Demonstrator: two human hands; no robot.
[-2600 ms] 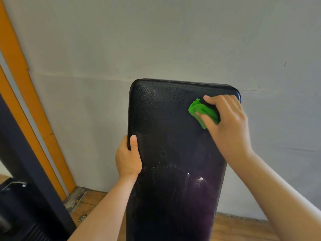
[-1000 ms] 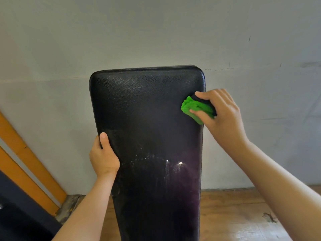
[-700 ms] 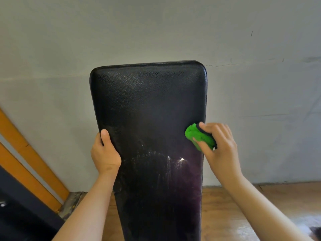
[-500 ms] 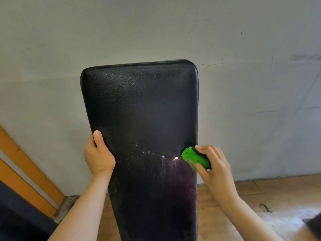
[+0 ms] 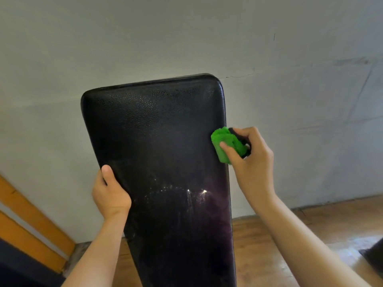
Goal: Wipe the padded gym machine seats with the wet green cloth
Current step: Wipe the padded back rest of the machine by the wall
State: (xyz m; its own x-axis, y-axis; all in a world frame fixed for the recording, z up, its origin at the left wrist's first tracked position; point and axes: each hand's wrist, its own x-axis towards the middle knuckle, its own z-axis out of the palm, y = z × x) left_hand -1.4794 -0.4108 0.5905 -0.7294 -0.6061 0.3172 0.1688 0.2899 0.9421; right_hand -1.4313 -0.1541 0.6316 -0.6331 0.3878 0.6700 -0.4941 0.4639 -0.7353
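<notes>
green cloth: bunched, on pad's right edge | black padded seat: upright, wet streaks low

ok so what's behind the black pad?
A grey wall and wooden floor show around the pad. The left hand grips its edge, thumb in front, fingers hidden behind it. Whatever supports it is covered.

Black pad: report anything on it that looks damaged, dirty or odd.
The black pad shows no tear. Whitish arc-shaped streaks mark its middle, glinting like wet smears or residue, lower than the green cloth.
</notes>
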